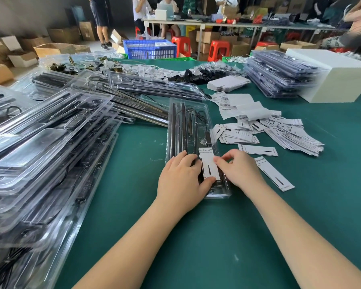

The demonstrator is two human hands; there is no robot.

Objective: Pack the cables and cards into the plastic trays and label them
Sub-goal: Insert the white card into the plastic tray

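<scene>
**Seating the card in the tray**

Pressing flat, the left hand (pixel 180 178) steadies the tray (pixel 193 147) on the table (pixel 217 236), thumb on the card (pixel 209 163). The right hand (pixel 238 167) pinches the card's edge, likely aligning it. Spare cards (pixel 290 132) lie right; filled trays (pixel 279 74) are stacked beyond.

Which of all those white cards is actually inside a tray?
The white card between the hands, lying in the clear plastic tray at the table's middle. The other cards lie loose on the green table to its right.
</scene>
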